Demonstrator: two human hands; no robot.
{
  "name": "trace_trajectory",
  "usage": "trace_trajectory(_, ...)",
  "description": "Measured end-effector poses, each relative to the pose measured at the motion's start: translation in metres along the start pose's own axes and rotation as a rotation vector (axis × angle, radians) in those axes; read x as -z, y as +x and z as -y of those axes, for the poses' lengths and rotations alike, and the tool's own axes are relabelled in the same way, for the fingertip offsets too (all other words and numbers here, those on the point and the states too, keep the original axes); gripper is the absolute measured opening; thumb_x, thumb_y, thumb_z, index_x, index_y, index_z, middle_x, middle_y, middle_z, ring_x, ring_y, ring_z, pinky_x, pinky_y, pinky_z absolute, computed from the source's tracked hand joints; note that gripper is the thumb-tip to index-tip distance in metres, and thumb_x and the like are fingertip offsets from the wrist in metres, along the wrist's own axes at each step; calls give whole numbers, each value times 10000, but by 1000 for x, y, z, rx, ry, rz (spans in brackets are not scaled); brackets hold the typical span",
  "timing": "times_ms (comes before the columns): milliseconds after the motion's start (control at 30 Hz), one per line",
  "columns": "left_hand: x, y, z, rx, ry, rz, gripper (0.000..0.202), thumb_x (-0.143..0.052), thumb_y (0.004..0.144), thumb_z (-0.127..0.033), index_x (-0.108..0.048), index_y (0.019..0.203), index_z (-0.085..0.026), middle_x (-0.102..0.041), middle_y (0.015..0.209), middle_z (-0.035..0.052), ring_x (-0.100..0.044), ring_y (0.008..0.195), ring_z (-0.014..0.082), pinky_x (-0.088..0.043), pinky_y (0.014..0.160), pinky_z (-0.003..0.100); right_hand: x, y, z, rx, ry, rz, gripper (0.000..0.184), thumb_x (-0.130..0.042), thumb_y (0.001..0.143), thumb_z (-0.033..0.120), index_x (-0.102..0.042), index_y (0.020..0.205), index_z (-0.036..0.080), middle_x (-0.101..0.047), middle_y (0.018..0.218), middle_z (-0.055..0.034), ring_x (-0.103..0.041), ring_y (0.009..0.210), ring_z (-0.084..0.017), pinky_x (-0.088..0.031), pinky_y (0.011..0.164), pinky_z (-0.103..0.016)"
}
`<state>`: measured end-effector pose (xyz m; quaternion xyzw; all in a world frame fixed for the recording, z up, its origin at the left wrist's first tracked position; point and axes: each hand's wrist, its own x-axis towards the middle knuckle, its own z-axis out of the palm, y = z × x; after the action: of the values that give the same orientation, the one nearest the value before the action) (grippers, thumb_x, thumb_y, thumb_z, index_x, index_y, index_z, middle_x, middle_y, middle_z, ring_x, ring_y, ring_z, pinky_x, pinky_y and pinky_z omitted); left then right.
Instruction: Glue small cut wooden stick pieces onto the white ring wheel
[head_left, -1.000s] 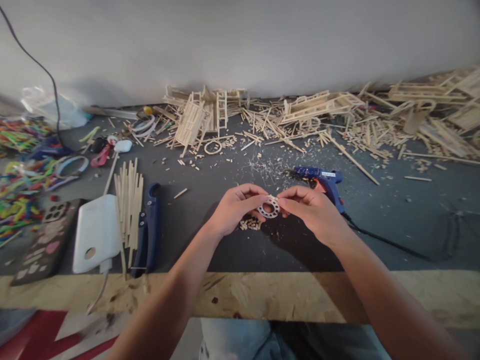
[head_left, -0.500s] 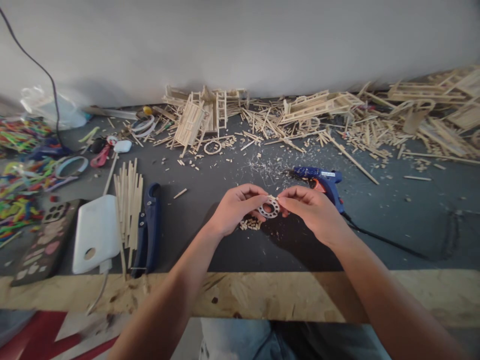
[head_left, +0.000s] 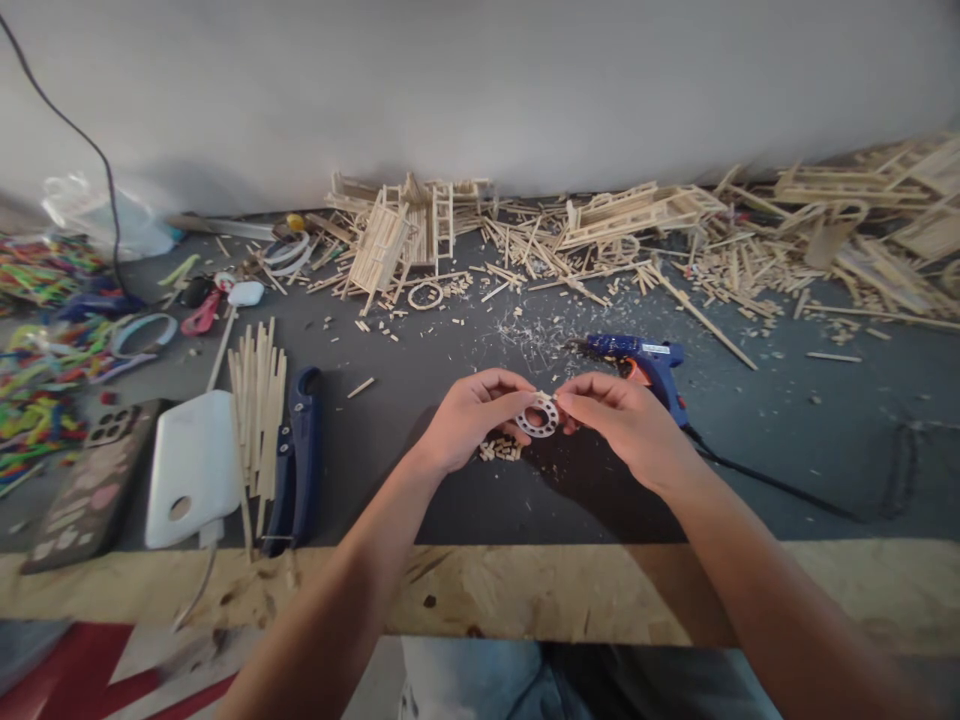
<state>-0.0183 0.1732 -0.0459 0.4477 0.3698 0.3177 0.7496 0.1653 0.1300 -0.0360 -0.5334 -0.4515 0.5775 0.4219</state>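
Observation:
A small white ring with round holes (head_left: 537, 433) is held up above the dark table. My left hand (head_left: 480, 415) is closed, pinching the ring's upper left edge between thumb and fingers. My right hand (head_left: 622, 415) is closed too, its thumb and fingertips pinched at the upper right edge. Pale wooden bits (head_left: 544, 397) show on the ring's top between the fingertips; whether the right fingers also grip one is hidden. Below my left hand lies a small pile of cut wooden pieces (head_left: 501, 450). Behind my right hand lies a blue glue gun (head_left: 652, 362).
At left are a blue cutter (head_left: 304, 450), wooden sticks (head_left: 259, 400), a white power bank (head_left: 193, 465) and a phone (head_left: 97, 490). Stick-built structures (head_left: 382, 245) and loose sticks (head_left: 532, 245) line the wall. The glue gun's black cable (head_left: 780, 485) runs right.
Hardly anything differs. Both hands keep the ring in nearly the same place, with only slight shifts at the fingertips.

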Motion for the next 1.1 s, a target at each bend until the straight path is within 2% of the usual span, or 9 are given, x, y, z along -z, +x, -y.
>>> trace_trajectory(300,-1,0,-1,1,2,-12,194,-721,737,-274,-631,823,-124,-662,728,26,-648,657,132,-575,545,246,0,0,-1,-6,-26,24,163,-649,785,351,-658,781,188,-622,712,-2,-563,669,-128,-444,697,-300)
trace_trajectory(933,-2,1,2,-21,46,-37,215,-714,747,-315,-617,818,-137,-670,729,25,-655,678,143,-585,586,274,-3,-1,0,0,-40,-22,189,-658,784,372,-653,792,184,-633,709,-3,-571,665,-128,-457,693,-291)
trace_trajectory(1100,-3,1,1,-28,13,-59,210,-706,756,-303,-604,821,-131,-671,718,22,-659,661,134,-585,584,259,-4,0,-4,30,26,-13,212,-677,772,382,-662,875,197,-673,815,-22,-595,705,-134,-479,686,-293)
